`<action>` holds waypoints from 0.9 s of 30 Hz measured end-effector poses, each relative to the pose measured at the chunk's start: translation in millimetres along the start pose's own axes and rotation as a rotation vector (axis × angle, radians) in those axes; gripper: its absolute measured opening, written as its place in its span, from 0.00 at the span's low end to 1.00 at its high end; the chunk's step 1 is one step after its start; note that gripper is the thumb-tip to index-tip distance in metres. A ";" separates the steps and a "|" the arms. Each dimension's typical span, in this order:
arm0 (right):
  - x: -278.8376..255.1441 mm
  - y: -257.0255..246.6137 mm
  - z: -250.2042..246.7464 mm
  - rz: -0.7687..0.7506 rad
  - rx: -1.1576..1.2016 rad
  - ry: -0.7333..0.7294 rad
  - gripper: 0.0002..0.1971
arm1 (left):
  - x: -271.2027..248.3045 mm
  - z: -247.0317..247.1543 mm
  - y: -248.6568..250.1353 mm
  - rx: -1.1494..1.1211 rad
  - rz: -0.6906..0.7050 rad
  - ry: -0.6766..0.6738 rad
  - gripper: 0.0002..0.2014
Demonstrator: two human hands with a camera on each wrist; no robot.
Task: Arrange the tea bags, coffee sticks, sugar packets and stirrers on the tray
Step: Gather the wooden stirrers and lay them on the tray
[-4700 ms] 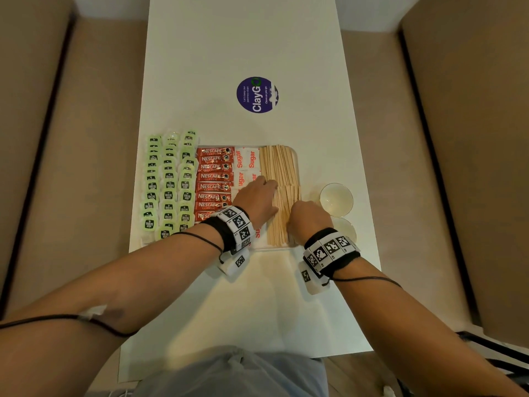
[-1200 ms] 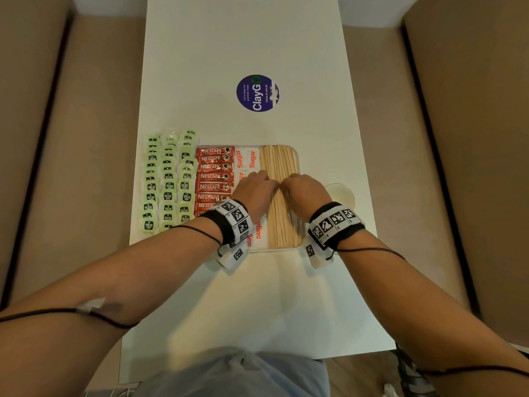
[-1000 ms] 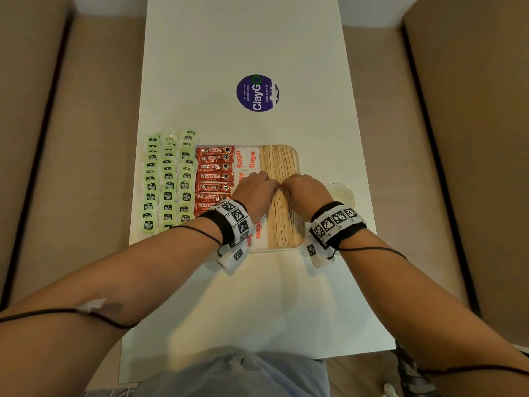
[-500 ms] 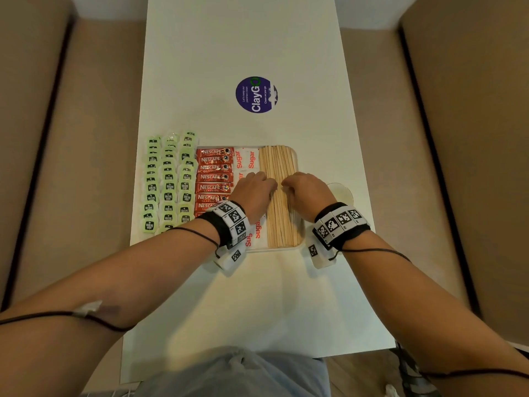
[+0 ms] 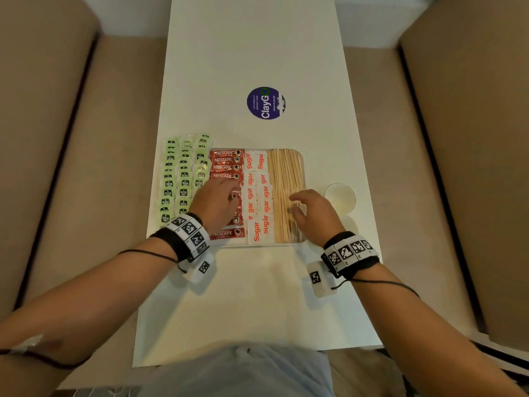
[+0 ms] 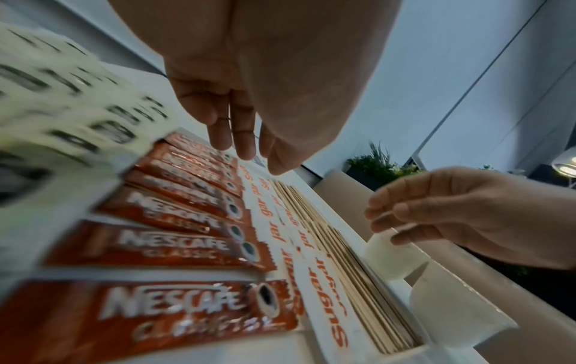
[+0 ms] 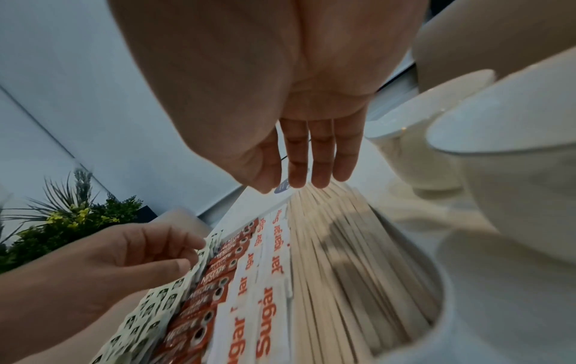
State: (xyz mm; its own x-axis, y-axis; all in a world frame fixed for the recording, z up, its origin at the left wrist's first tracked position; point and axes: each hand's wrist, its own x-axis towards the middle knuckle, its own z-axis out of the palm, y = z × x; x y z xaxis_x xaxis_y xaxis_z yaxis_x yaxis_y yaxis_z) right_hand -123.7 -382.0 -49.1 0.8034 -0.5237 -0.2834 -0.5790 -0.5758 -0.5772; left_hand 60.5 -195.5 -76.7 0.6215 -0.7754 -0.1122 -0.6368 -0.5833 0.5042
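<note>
Hovering low over the tray (image 5: 259,244), both hands hold nothing. The left hand (image 5: 218,200) sits mid-frame over the coffee sticks (image 5: 227,160), fingers loosely extended and slightly parted; whether the tips touch the sachets cannot be told. The right hand (image 5: 313,212), right of centre, is spread loosely above the stirrers (image 5: 286,173), thumb apart.

Layout, outward from the hands: sugar packets (image 5: 259,196) between coffee sticks and stirrers, all inside the tray. Tea bags (image 5: 183,176) are stacked in three columns at centre-left, seemingly on the table beside the tray's left edge, not in it. Two clear cups (image 5: 340,196) stand right of the tray.

Step judged as final straightening. To be done well: edges should be nudged with flat fingertips, rows squared against the tray wall, overlapped sugar packets not dragged. Tea bags probably remain to be brought onto the tray, where little room is left.

View differences: the left wrist view shows the stirrers (image 6: 349,266) layered several deep against the tray wall, not evident from the head view. The right wrist view shows the right hand (image 7: 296,138) clear of the stirrers (image 7: 336,258), with a shadow beneath. Only the head view shows the tea bag columns whole
</note>
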 end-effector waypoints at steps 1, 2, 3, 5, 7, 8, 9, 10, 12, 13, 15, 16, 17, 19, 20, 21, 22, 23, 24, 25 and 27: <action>-5.6 1.0 3.8 0.010 0.007 0.006 0.15 | -7.9 -4.5 -5.4 -0.001 -0.018 0.007 0.16; -10.9 2.1 7.3 0.023 0.016 0.010 0.15 | -16.5 -8.4 -11.2 0.000 -0.039 0.013 0.16; -16.5 2.2 10.0 0.040 0.027 0.013 0.16 | -24.6 -11.5 -18.4 0.001 -0.066 0.015 0.16; -27.8 2.9 14.7 0.072 0.052 0.021 0.17 | -41.0 -17.2 -34.2 -0.015 -0.135 0.009 0.17; -38.7 3.9 19.3 0.090 0.086 0.038 0.18 | -58.2 -21.1 -50.1 -0.041 -0.187 0.013 0.18; -43.8 4.5 21.2 0.099 0.103 0.048 0.19 | -67.6 -22.8 -57.5 -0.045 -0.209 0.019 0.18; -48.4 3.9 22.6 0.109 0.111 0.058 0.19 | -76.7 -24.6 -64.3 -0.045 -0.234 0.030 0.18; -52.3 3.8 24.1 0.118 0.113 0.066 0.20 | -85.2 -26.1 -70.6 -0.052 -0.262 0.044 0.19; -58.7 2.2 26.2 0.139 0.130 0.075 0.22 | -100.1 -29.6 -80.9 -0.076 -0.324 0.071 0.20; -61.4 -0.2 26.8 0.145 0.139 0.080 0.22 | -106.3 -30.9 -85.2 -0.087 -0.351 0.081 0.21; -64.1 -1.8 30.5 0.147 0.141 0.077 0.22 | -117.2 -32.0 -92.7 -0.105 -0.389 0.107 0.22; -64.2 -1.1 33.0 0.147 0.140 0.071 0.23 | -121.4 -31.9 -95.5 -0.118 -0.406 0.123 0.23; -64.7 -1.9 34.8 0.143 0.140 0.067 0.23 | -124.8 -32.0 -97.7 -0.137 -0.431 0.132 0.24; -65.1 -2.7 38.2 0.147 0.138 0.065 0.23 | -129.6 -30.3 -102.2 -0.194 -0.475 0.139 0.25; -65.1 -1.9 40.1 0.154 0.129 0.064 0.25 | -131.0 -29.3 -104.0 -0.218 -0.491 0.138 0.26; -65.7 -1.6 41.5 0.160 0.127 0.068 0.27 | -131.7 -28.8 -104.8 -0.237 -0.508 0.131 0.27; -65.8 0.0 43.6 0.179 0.138 0.069 0.29 | -131.5 -28.0 -105.9 -0.262 -0.525 0.127 0.29; -66.2 0.7 45.1 0.192 0.159 0.069 0.30 | -131.0 -28.4 -105.5 -0.298 -0.552 0.116 0.31; -65.6 3.7 48.0 0.215 0.189 0.064 0.31 | -130.4 -29.0 -104.7 -0.343 -0.581 0.111 0.32; -65.3 5.1 49.7 0.241 0.226 0.057 0.32 | -129.0 -29.4 -104.4 -0.386 -0.616 0.109 0.32; -64.6 7.8 53.1 0.285 0.288 0.053 0.30 | -126.9 -29.9 -103.7 -0.456 -0.650 0.102 0.32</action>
State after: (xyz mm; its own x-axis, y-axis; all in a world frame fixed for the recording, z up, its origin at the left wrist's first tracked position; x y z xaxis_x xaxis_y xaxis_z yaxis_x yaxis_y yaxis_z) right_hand -172.8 -319.3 -75.9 0.6039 -0.6725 -0.4277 -0.7086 -0.2074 -0.6745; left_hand 61.3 -29.3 -89.2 0.8565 -0.2752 -0.4366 0.1034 -0.7373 0.6676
